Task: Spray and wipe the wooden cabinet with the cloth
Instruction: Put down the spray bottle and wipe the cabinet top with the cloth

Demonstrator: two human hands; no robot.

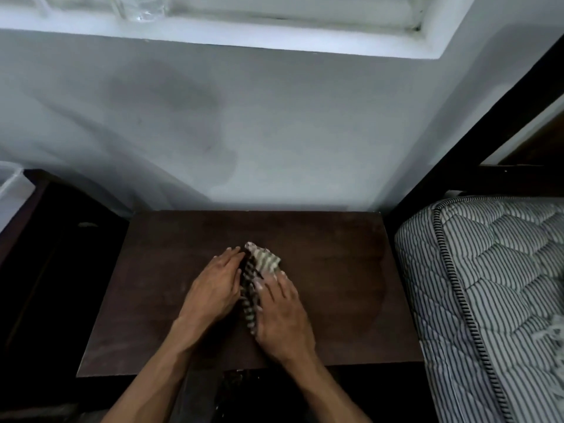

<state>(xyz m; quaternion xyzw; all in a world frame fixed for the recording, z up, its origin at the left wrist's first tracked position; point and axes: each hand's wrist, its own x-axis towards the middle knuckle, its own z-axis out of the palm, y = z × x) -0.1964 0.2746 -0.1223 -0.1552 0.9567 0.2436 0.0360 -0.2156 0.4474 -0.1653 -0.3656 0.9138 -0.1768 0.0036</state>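
Observation:
The dark brown wooden cabinet top fills the lower middle of the view, against a pale wall. A striped cloth, light and dark, lies bunched near its centre. My left hand lies flat on the cloth's left side, fingers pointing away from me. My right hand presses flat on the cloth's right and near part. Both palms cover much of the cloth; only its far end and a strip between my hands show. No spray bottle is in view.
A striped quilted mattress on a dark bed frame stands close on the right. Dark furniture sits to the left, with a clear plastic container at the left edge. A white window sill runs above.

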